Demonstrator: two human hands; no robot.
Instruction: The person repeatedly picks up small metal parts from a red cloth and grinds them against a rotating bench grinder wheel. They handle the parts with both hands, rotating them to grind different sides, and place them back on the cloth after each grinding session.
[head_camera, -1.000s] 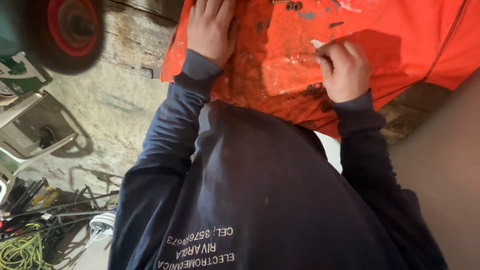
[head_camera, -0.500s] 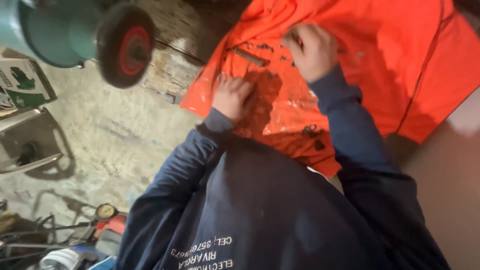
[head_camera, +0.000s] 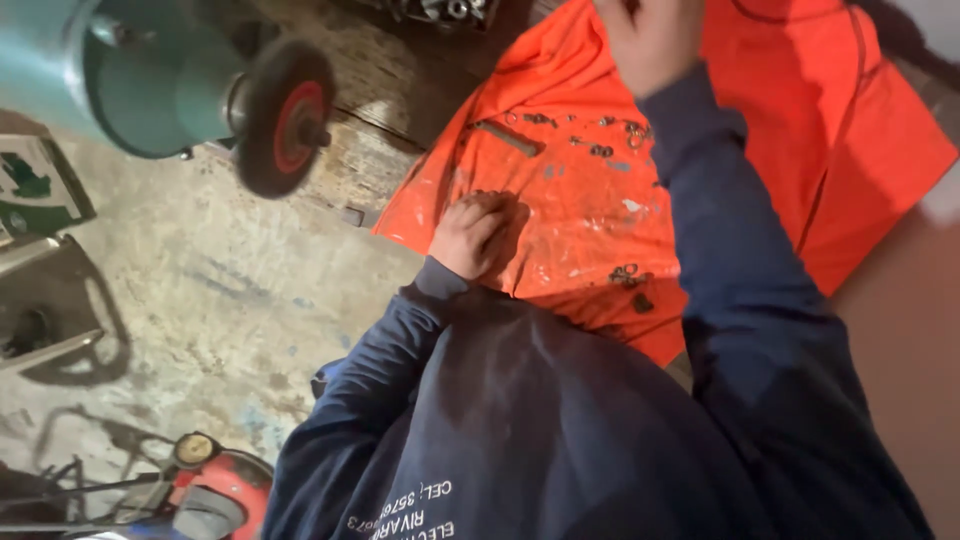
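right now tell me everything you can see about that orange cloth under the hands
The orange cloth looks like thin fabric with dark seams, spread over a surface and creased, stained with pale paint flecks. Small dark metal parts, rings, nuts and a flat strip, lie scattered on it. The left hand rests curled on its near part, fingers bent down onto it. The right hand is above its far part; contact cannot be told. Its lower edge is hidden by the person's dark blue sleeves.
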